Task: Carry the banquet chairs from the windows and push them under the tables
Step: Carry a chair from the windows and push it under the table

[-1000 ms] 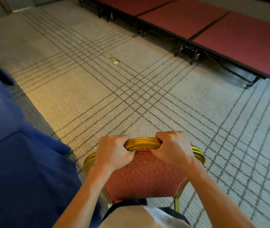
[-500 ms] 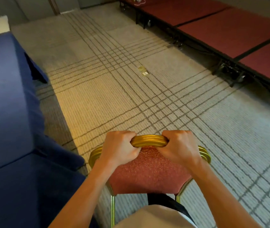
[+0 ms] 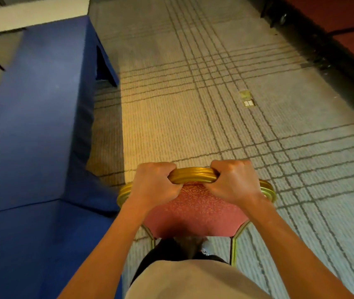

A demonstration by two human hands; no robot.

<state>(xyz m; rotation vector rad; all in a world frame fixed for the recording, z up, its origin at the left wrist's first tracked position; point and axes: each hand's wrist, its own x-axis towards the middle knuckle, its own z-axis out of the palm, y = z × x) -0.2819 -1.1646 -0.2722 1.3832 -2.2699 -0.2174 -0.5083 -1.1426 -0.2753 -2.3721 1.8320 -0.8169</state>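
I have the chair (image 3: 195, 209) straight in front of me at 6 o'clock, low against my legs, its red back towards me. Both my hands are on the gold rail (image 3: 193, 175) at the top of that back. My left hand (image 3: 153, 184) is at the 9 o'clock end of the visible stretch and my right hand (image 3: 234, 183) at the 3 o'clock end, with a short length of bare rail between them. My fingers (image 3: 161, 169) are curled right over the rail and my thumbs are tucked under against the padding, so each hand has a full, closed grip on it and holds nothing else.

The rail runs across me, 9 to 3. The table (image 3: 31, 126), under its blue cloth, lies off at 9 to 10 o'clock, and its long edge runs away from me towards 12. The cloth hangs just beside the chair's left corner; I cannot tell whether it touches. My left hand is the nearer to it.

I reckon the seat, hidden beyond the back, faces 12 along the carpet (image 3: 193, 108), not towards the table. So the next move likely needs a quarter turn to 9 before I push it in.
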